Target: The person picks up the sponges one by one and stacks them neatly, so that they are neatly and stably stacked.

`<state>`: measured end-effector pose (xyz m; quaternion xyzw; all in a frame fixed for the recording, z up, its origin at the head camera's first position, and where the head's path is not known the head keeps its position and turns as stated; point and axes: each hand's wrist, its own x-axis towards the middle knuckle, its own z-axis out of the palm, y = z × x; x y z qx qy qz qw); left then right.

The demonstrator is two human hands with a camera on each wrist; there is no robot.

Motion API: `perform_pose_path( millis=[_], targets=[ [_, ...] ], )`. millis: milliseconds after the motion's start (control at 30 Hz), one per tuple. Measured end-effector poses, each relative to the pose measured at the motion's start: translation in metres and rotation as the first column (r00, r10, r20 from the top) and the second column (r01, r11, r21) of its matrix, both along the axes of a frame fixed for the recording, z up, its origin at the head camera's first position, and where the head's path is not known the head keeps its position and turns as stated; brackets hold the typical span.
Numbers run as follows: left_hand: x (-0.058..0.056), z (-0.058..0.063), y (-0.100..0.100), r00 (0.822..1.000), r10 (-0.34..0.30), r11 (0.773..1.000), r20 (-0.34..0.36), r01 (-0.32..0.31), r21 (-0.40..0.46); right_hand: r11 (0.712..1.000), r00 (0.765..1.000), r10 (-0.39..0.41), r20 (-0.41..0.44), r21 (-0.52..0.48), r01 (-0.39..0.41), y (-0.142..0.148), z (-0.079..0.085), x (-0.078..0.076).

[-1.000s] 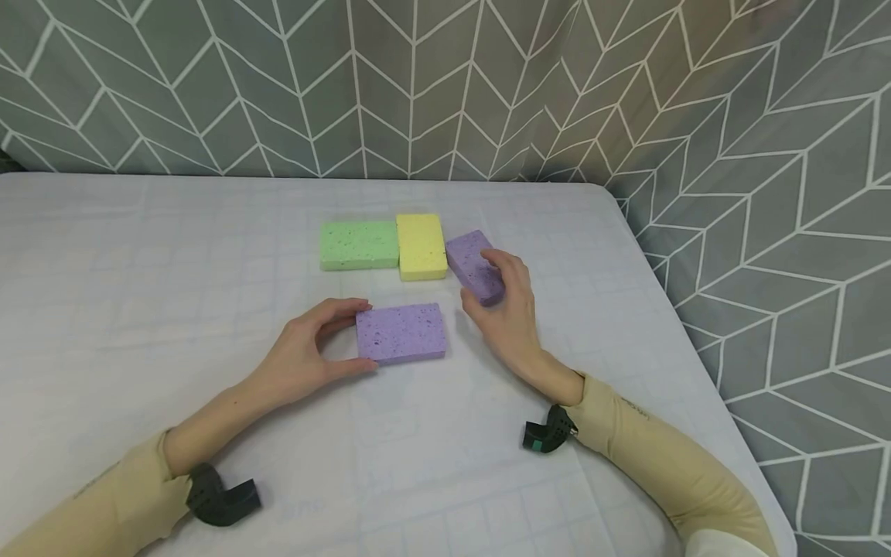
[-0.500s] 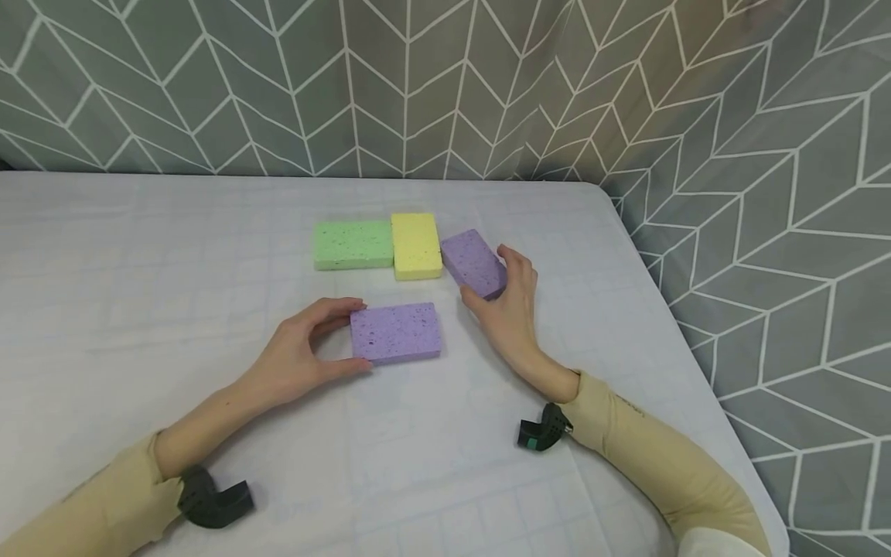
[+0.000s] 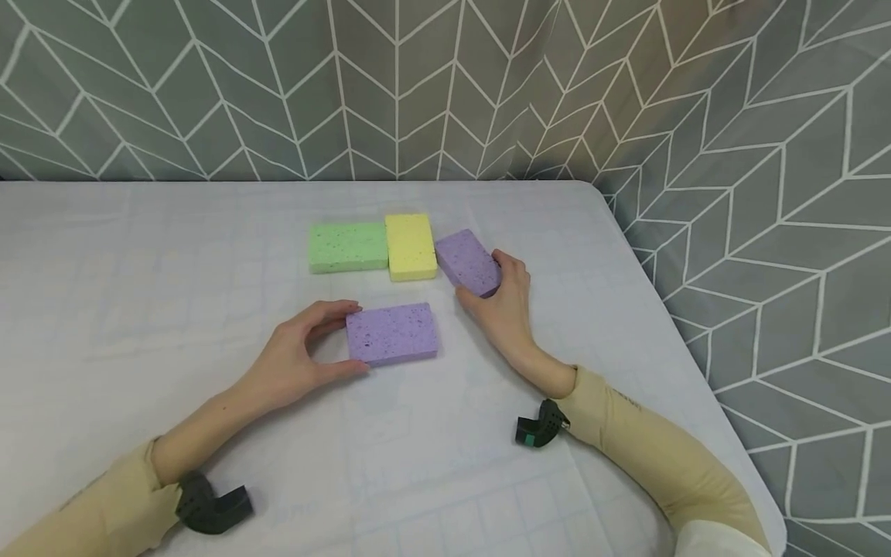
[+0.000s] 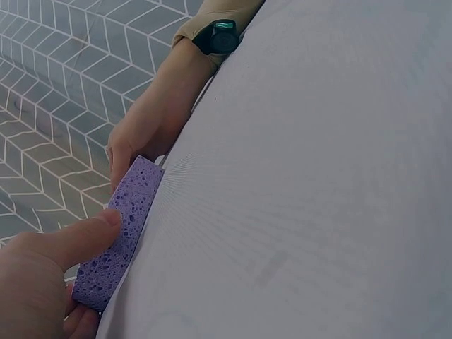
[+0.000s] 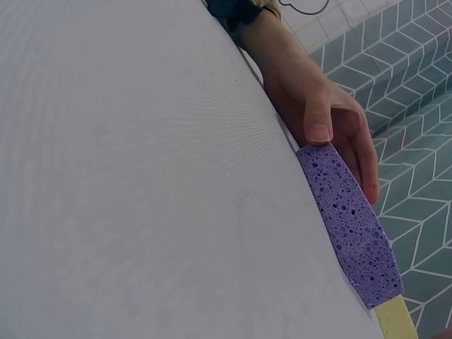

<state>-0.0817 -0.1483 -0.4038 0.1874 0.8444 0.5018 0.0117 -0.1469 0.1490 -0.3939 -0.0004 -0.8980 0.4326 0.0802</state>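
In the head view, my left hand (image 3: 295,352) holds the left end of a purple sponge (image 3: 392,334), which lies flat nearest me. Its thumb (image 4: 95,233) is on the front edge, and the fingers reach the back edge. My right hand (image 3: 504,309) grips the near right end of a second purple sponge (image 3: 468,261), turned at an angle, with thumb and fingers on opposite sides. That sponge's upper left edge is right at a yellow sponge (image 3: 411,247) standing lengthwise away from me. Left of the yellow one, a green sponge (image 3: 348,247) lies crosswise against it.
A white cloth covers the table (image 3: 209,255), its right edge slanting past my right arm. Grey curtains (image 3: 362,85) with white lines hang behind and to the right. A black wrist camera is on each sleeve.
My right hand's fingers have slid from over the angled purple sponge to its right side. The left hand and its sponge stay put; the whole head view has shifted slightly.
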Motion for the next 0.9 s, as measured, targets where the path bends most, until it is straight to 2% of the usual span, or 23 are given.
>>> perform_pose_path(
  millis=[533, 900],
  targets=[
    [0.0024, 0.0007, 0.0003, 1.0, -0.001, 1.0, 0.011, 0.001, 0.006, 0.999, 0.999, -0.011, 0.044, -0.041, 0.013, 0.0004, 0.0005, 0.0029],
    [0.002, 0.0011, 0.0001, 1.0, 0.001, 1.0, 0.01, -0.001, 0.011, 0.997, 1.0, -0.025, 0.003, -0.077, 0.025, 0.0008, 0.0003, 0.0029]
  ],
)
